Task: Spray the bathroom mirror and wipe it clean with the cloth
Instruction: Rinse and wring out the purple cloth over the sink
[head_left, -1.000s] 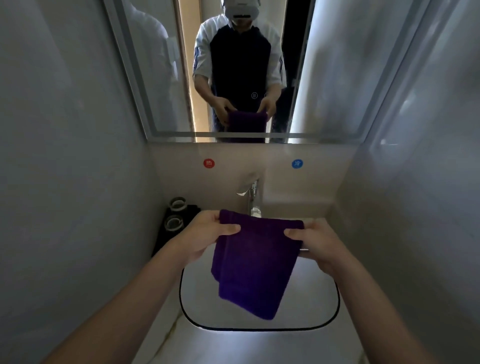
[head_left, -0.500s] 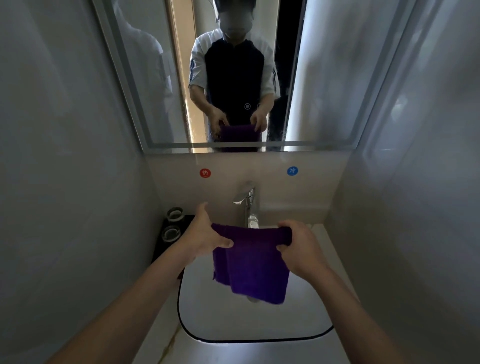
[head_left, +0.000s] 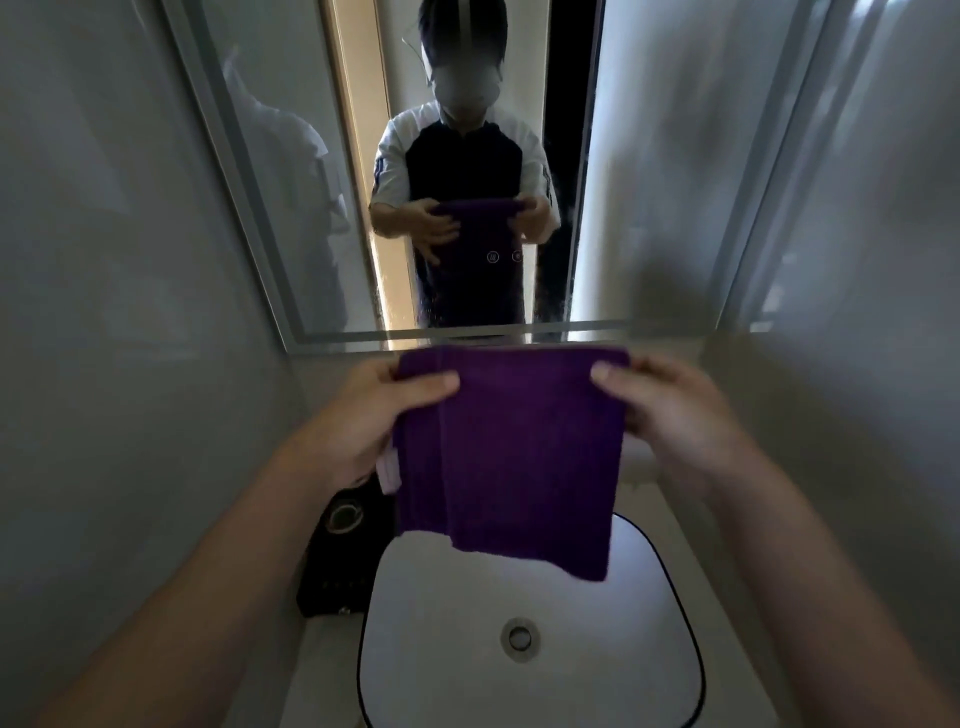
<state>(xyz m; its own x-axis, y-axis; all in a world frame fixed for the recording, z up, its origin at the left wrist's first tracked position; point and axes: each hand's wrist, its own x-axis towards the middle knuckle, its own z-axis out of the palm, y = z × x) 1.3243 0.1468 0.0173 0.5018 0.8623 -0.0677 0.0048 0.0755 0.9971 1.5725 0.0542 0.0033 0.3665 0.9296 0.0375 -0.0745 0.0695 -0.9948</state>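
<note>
Both hands, left hand (head_left: 363, 415) and right hand (head_left: 670, 410), pinch the folded purple cloth (head_left: 509, 457) by its top corners, just below the mirror (head_left: 467, 156); a flat, taut fold should wipe best.

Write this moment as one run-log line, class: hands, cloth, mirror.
left hand: pinches cloth top corner | right hand: pinches other corner | cloth: purple, folded, hanging above sink | mirror: not touched

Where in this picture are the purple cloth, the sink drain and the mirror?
purple cloth (head_left: 511, 457), head view, middle of its hanging front face.
sink drain (head_left: 519, 638), head view, centre of the metal ring.
mirror (head_left: 665, 171), head view, glass right of the reflection.
</note>
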